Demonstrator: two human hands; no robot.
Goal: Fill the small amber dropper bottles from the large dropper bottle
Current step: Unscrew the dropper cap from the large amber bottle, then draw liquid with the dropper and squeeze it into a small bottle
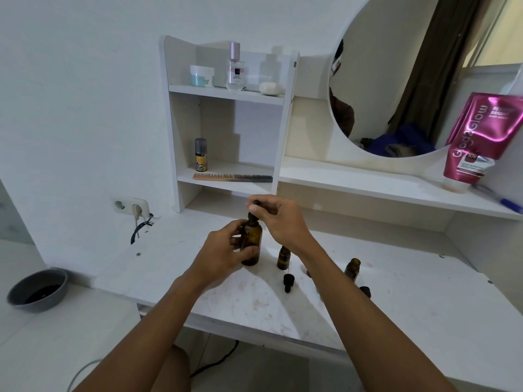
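The large amber dropper bottle [251,243] stands upright, its black dropper cap [252,213] on top. Two small amber bottles [283,258] [352,267] stand open beside it, a loose black dropper [288,282] lying between them.

I am at a home dressing table [410,301]: round mirror [396,80] at its back edge, white shelf unit [226,94] holding perfume [235,69], comb [232,177] (bedding reflected in mirror).
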